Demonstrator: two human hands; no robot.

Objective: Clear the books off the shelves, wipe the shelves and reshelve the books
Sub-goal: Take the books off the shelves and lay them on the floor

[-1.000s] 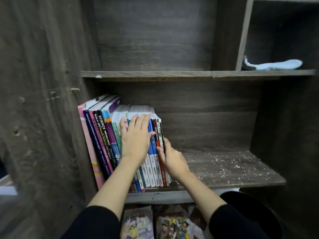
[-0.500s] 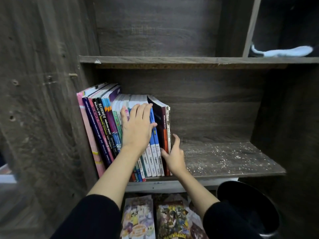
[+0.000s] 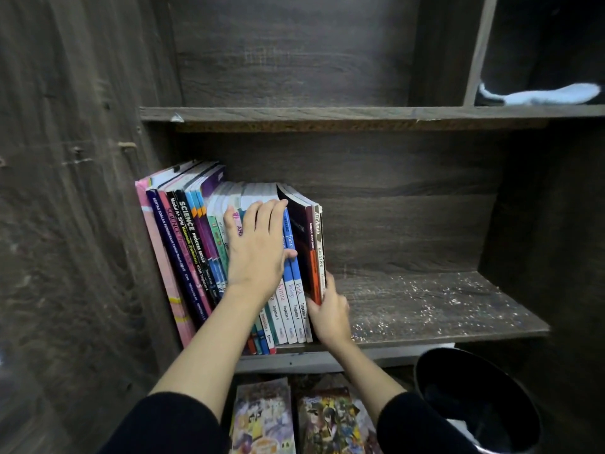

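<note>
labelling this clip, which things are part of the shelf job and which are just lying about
Job: row of books, left hand pressing it, right hand gripping its end; dusty shelf; cloth above.
Lying about: black bin; comics below.

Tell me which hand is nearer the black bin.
Right. The right hand grips the row's end books, up and left of the black bin; the left hand rests flat on spines farther left.

Bare left hand (image 3: 258, 253), bare right hand (image 3: 330, 314), forearms uncovered, plain black left sleeve (image 3: 170, 424), matching black right sleeve (image 3: 422, 427), cuffs ending near the elbows
</note>
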